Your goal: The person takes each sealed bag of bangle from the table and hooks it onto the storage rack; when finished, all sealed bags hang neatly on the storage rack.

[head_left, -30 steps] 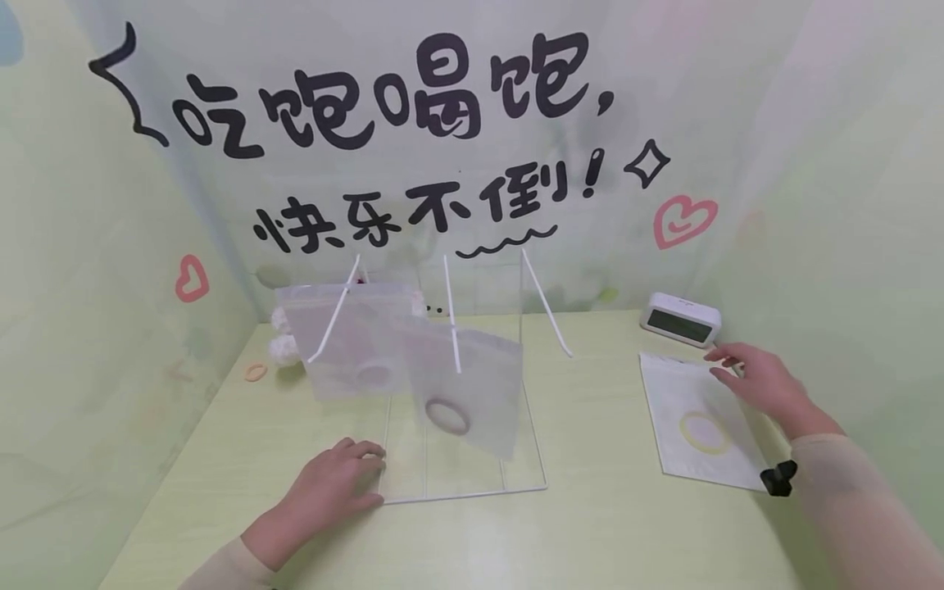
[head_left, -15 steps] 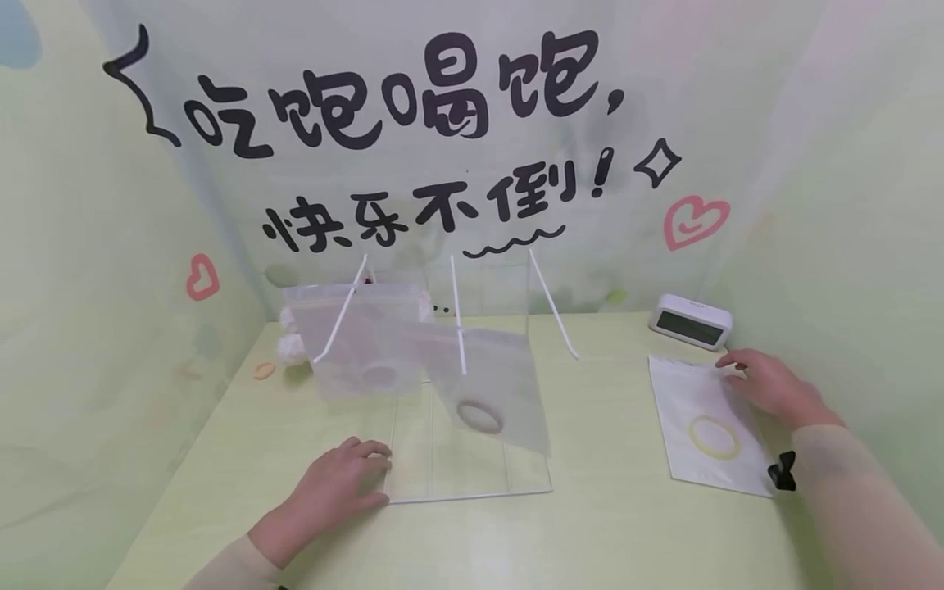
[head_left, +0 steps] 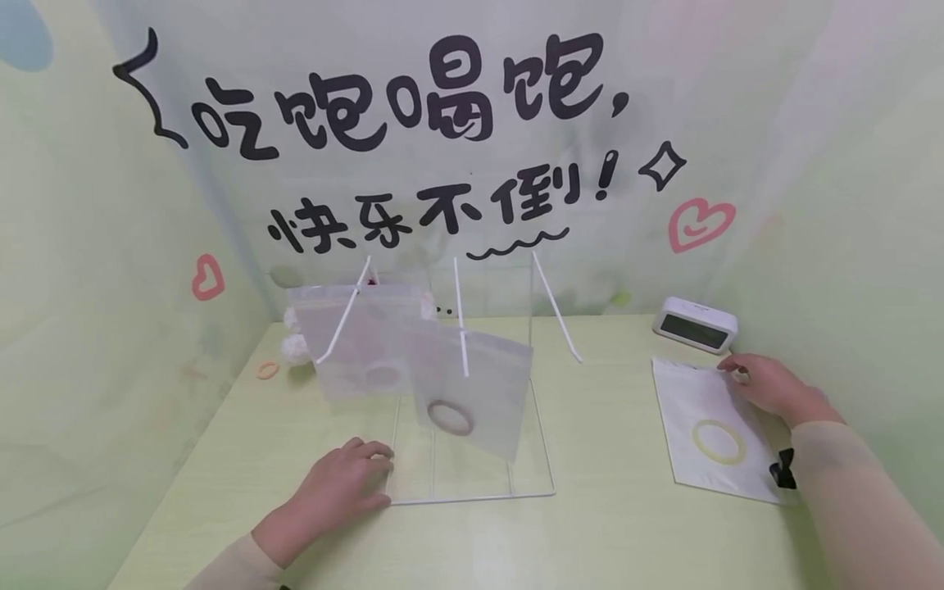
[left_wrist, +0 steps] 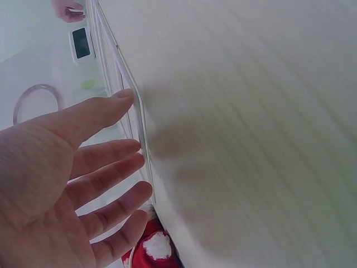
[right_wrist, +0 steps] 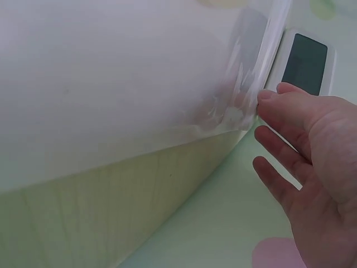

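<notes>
White bag (head_left: 704,406), head: lay right of rack (head_left: 479,499); dragging risked bumping clock (head_left: 696,325).
Left hand (left_wrist: 53,173), left wrist: spread at rack; light touch risked sliding.
Right hand (right_wrist: 326,151), right wrist: at bag's corner, couldn't tell if pinching; slickness risked slipping.

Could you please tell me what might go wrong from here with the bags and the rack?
The right hand holds the yellow-ring bag only by its edge, so the grip could slip. The dark-ring bag hangs askew on the middle hook and might swing if bumped. The left hand, fingers loose, only touches the wire rack, which could shift.
</notes>
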Demonstrator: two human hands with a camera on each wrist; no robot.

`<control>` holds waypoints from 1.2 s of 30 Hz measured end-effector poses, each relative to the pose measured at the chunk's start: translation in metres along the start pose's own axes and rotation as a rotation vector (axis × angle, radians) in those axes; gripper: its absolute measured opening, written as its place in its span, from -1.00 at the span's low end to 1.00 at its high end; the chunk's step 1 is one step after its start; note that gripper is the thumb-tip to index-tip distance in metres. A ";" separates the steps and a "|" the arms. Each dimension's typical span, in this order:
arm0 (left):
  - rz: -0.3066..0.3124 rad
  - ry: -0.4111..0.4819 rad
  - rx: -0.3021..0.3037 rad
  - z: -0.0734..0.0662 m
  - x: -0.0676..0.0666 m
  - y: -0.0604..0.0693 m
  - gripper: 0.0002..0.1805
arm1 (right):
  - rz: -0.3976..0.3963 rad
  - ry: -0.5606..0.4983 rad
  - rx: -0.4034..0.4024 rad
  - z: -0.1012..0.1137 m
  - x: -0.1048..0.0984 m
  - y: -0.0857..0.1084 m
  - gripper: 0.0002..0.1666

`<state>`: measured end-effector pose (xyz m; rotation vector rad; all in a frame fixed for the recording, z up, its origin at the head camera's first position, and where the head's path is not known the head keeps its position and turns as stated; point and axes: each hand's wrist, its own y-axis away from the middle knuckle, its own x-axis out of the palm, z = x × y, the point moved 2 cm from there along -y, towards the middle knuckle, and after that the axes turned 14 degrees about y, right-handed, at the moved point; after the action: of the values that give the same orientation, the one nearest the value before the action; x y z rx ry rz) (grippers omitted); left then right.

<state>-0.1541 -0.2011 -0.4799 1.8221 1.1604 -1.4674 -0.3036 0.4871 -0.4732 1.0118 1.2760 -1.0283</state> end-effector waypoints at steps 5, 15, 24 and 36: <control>0.007 -0.003 -0.006 0.000 0.001 -0.001 -0.56 | 0.002 -0.018 0.016 0.000 0.001 0.002 -0.60; 0.002 0.005 0.004 0.000 0.001 -0.001 -0.56 | -0.076 -0.007 -0.025 -0.004 0.010 0.000 -0.65; -0.006 -0.012 0.011 0.001 0.002 -0.001 -0.56 | -0.007 -0.039 0.057 -0.006 0.009 -0.003 -0.64; -0.002 -0.019 0.002 -0.001 0.000 0.000 -0.56 | -0.115 -0.065 0.054 0.007 -0.013 0.017 -0.79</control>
<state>-0.1536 -0.2001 -0.4799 1.8054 1.1524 -1.4847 -0.2853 0.4846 -0.4597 0.9470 1.2698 -1.1805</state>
